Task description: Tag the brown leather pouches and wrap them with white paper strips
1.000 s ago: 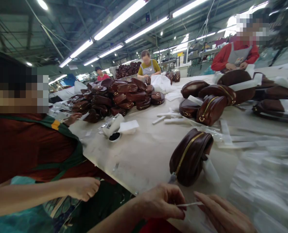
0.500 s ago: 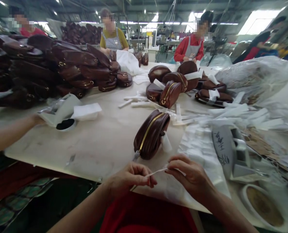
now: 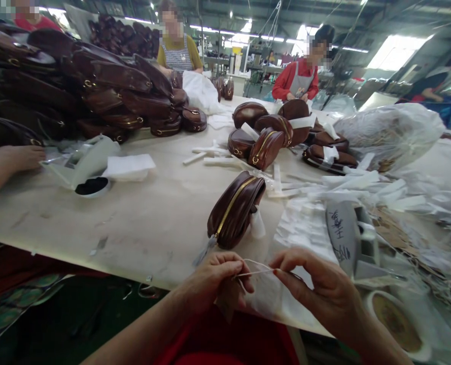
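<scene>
A thin white string [image 3: 256, 274] forms a narrow loop between my two hands, above the near table edge. My left hand [image 3: 223, 274] pinches one end of it, and a brownish flat piece, perhaps a tag, [image 3: 230, 299] hangs under those fingers. The other end is between the thumb and fingertips of my right hand [image 3: 311, 284]. Just beyond stands a dark brown leather bag [image 3: 233, 210] with a gold zipper. Greyish wrapping [image 3: 207, 249] covers its zipper pull, and white wrap [image 3: 257, 224] is at its right side.
Brown bags [image 3: 107, 86] are piled at the left; several more [image 3: 267, 144] stand mid-table. A tape dispenser [image 3: 347, 235], a tape roll [image 3: 396, 322] and white strips [image 3: 362, 185] lie right. A co-worker's hand [image 3: 18, 158] is beside another dispenser [image 3: 76, 165]. People work across the table.
The string, nearly a single line before, now shows as an opened loop. The brownish piece under my left hand has come into view. The co-worker's hand at the left has moved off the dispenser.
</scene>
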`<state>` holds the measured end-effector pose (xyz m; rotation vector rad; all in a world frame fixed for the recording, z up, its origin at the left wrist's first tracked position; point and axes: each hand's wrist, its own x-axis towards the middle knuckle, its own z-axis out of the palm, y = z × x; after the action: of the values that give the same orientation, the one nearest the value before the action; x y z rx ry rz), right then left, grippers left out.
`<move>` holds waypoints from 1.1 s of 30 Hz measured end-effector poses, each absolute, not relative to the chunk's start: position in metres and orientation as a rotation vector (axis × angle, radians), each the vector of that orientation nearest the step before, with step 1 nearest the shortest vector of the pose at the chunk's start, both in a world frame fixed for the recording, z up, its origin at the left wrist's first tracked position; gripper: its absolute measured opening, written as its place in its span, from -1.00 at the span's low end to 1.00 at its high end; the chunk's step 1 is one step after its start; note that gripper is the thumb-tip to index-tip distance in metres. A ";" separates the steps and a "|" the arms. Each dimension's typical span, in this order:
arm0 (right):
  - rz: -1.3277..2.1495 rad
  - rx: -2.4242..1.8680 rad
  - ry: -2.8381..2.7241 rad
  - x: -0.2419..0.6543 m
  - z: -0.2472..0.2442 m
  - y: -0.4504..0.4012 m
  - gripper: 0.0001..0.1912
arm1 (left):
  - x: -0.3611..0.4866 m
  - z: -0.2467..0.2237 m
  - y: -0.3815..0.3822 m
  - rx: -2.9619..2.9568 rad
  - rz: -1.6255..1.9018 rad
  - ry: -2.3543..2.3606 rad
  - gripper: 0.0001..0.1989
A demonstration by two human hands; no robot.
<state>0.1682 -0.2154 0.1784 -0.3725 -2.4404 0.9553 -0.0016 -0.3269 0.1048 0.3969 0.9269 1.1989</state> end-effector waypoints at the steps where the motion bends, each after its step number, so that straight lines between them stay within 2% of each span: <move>1: 0.986 -0.358 -2.438 0.170 0.179 -0.216 -0.89 | 0.000 0.103 -0.325 0.369 1.220 0.904 -0.70; 6: 1.082 -0.376 -2.431 0.179 0.180 -0.216 -0.89 | 0.005 0.098 -0.321 0.282 1.273 0.781 -0.71; 14: 0.944 -0.431 -2.437 0.186 0.185 -0.212 -0.90 | 0.013 0.095 -0.314 0.307 1.119 0.623 -0.70; 18: 0.868 -0.501 -2.390 0.190 0.184 -0.209 -0.91 | 0.010 0.089 -0.322 0.435 0.968 0.344 -0.44; 20: 0.840 -0.527 -2.374 0.192 0.184 -0.207 -0.92 | 0.008 0.087 -0.329 0.490 0.923 0.308 -0.40; 28: 0.859 -0.597 -2.343 0.195 0.192 -0.204 -0.94 | 0.006 0.075 -0.340 0.429 0.918 0.302 -0.53; 33: 0.766 -0.517 -2.408 0.196 0.198 -0.202 -0.95 | 0.007 0.075 -0.334 0.663 1.000 0.601 -0.59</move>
<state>0.1961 -0.2016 0.1975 -0.5173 -2.4077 0.7661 0.0074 -0.3340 0.0753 0.6625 0.6005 1.0003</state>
